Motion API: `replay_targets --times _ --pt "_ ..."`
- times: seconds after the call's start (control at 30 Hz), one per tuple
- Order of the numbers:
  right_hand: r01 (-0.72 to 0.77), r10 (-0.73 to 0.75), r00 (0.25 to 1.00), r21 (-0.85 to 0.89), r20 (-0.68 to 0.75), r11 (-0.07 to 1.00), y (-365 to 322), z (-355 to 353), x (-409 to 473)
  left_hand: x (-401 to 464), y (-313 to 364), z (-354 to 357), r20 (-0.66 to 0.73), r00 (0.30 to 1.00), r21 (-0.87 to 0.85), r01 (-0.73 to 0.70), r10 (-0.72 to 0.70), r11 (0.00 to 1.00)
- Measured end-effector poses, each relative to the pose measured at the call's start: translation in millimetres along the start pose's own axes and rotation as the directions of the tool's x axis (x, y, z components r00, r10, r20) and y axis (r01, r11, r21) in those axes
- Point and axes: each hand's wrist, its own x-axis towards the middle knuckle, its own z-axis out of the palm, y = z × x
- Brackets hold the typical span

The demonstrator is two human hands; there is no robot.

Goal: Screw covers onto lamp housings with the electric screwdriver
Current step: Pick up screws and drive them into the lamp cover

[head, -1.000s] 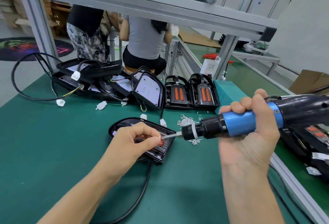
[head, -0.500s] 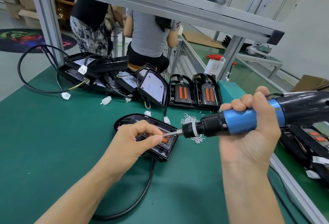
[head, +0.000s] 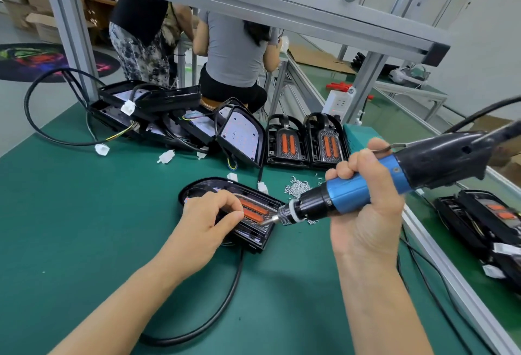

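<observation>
Step in hand: screw being set for driving into cover of lamp housing (head: 253,230), centre of frame. Electric screwdriver (head: 366,188) gripped in closed right hand (head: 363,213), bit angled toward cover edge. Left hand (head: 208,222) pinched closed over cover, content not discernible. Next: bit to be seated square on screw. No legible writing.

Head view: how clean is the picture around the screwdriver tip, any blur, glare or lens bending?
Head view: the bit tip over the lamp housing is slightly soft; the left hand and right hand read clearly. Even overhead light, soft shadows on the green mat, no strong glare. Wide-angle bending shows in the frame beam and the table rail.
</observation>
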Motion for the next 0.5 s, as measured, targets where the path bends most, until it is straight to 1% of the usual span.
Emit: replay_targets --times 0.07,0.17,0.27,0.5 --pt "0.003 -0.003 1.000 -0.048 0.003 0.999 4.3 -1.2 -0.2 -1.7 -2.2 6.5 -0.020 0.997 0.152 -0.071 0.075 0.986" --pt "-0.002 0.004 1.000 -0.120 0.016 0.993 11.5 -1.8 -2.5 -2.0 -3.9 14.5 -0.024 0.982 0.282 -0.174 0.188 0.943" --pt "0.009 0.002 0.998 -0.188 0.057 0.982 17.6 -1.2 -7.0 -2.5 -6.5 17.4 -0.025 0.973 0.321 -0.208 0.228 0.924" --pt "-0.013 0.036 0.994 -0.215 0.100 0.976 24.2 1.7 -8.9 -1.3 -8.8 17.4 -0.041 0.965 0.332 -0.233 0.260 0.914"
